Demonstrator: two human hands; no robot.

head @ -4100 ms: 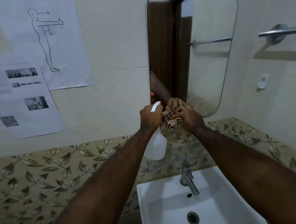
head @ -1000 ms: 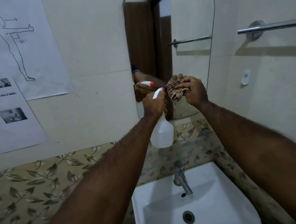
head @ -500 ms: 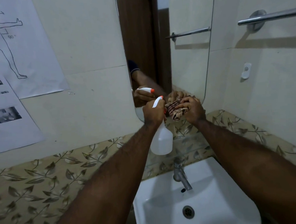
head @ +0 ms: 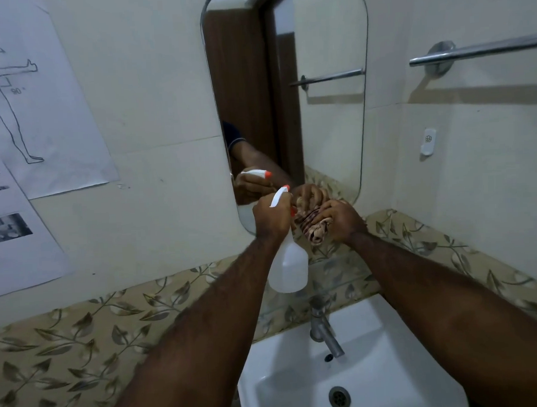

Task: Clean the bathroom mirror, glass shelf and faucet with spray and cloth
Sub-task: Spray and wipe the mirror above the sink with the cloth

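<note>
1. Right hand (head: pixel 339 219) sits lower than a second ago, fingers bunched around the cloth (head: pixel 315 229), pressing it on the mirror (head: pixel 328 122) bottom edge.
2. Left hand (head: pixel 272 217) stays wrapped round the spray bottle (head: pixel 287 264), just left of the cloth.
3. Faucet (head: pixel 325 331) below, untouched.

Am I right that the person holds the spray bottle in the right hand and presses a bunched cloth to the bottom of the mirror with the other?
Not quite: the hands are swapped. In the head view the left hand holds the spray bottle, and the right hand presses the bunched cloth against the bottom of the mirror.
</note>
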